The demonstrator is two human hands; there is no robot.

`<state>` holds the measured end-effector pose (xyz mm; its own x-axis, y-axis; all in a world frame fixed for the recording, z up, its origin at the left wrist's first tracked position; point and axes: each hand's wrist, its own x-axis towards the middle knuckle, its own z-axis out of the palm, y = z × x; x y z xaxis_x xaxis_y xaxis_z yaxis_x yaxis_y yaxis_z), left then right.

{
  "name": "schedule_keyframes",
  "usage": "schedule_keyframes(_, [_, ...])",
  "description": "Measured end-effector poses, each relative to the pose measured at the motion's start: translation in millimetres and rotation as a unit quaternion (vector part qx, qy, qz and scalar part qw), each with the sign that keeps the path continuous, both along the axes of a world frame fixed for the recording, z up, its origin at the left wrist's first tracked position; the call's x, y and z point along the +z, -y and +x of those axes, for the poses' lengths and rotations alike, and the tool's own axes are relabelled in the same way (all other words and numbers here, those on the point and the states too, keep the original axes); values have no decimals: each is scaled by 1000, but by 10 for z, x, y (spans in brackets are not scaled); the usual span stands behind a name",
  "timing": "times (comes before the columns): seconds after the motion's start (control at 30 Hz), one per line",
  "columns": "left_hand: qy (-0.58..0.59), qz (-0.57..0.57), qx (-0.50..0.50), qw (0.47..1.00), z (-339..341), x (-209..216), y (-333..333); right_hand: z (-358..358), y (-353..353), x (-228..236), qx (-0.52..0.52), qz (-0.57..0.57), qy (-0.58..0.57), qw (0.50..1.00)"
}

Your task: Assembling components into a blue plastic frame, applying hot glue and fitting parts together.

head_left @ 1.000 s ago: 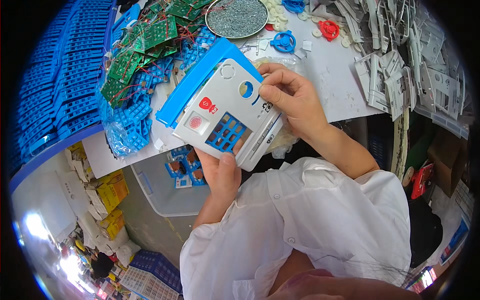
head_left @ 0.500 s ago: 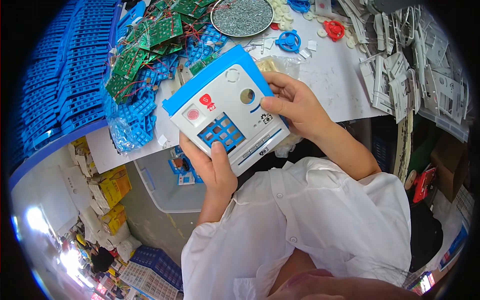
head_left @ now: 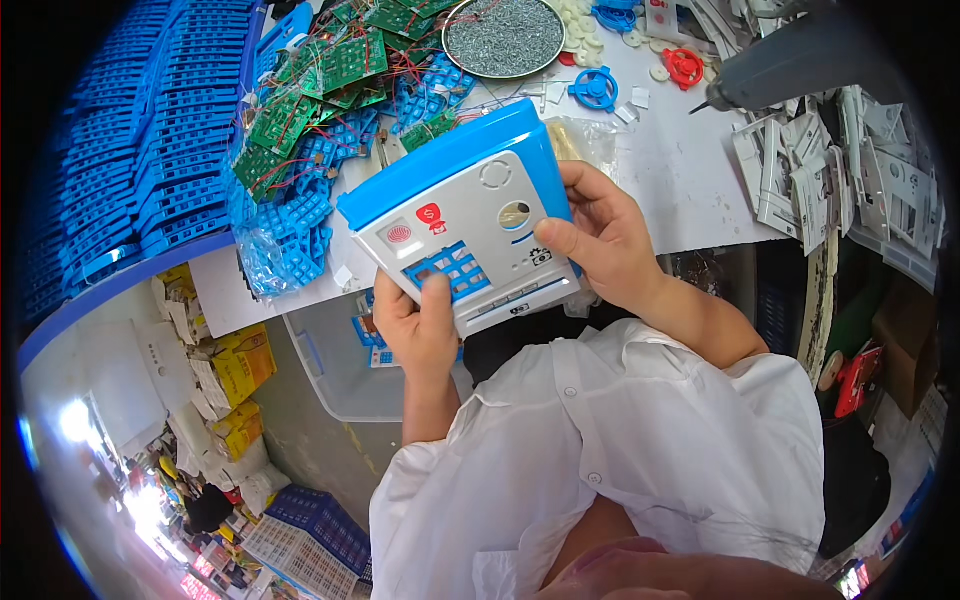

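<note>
A toy safe panel [head_left: 465,225], white-faced with blue sides, is held tilted between both hands over the table's near edge. On its face are a blue grid-like keypad [head_left: 462,272], a round hole, a round printed mark and a red printed bag. My left hand [head_left: 418,325] grips the lower left edge, its thumb pressed on the keypad. My right hand [head_left: 608,245] clasps the right side, thumb on the face beside the round hole and fingers behind. The panel's back is hidden.
Green circuit boards [head_left: 350,65] with red wires and blue keypads heap at the back left, beside stacked blue parts [head_left: 190,130]. A dish of screws [head_left: 503,38] stands behind. White panels [head_left: 790,180] pile at right, near a hanging grey power screwdriver [head_left: 760,75]. A clear bin [head_left: 340,395] sits below.
The panel has shifted slightly right and tipped so more of its blue top side shows. My left thumb has moved onto the keypad. The grey power screwdriver has come into view at upper right.
</note>
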<state>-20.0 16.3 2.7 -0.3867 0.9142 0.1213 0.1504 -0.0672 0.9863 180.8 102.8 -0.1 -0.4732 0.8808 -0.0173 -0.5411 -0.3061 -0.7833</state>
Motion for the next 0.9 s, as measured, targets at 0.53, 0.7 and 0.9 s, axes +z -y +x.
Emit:
schedule_keyframes(0.53, [51, -82, 30, 995, -90, 13, -159, -52, -231, 129, 22, 3, 164, 986])
schedule_keyframes(0.7, [112, -43, 80, 990, -73, 152, -317, 140, -310, 109, 192, 52, 117, 973])
schedule_keyframes(0.9, [112, -45, 71, 990, -114, 203, -358, 265, -307, 132, 266, -13, 65, 962])
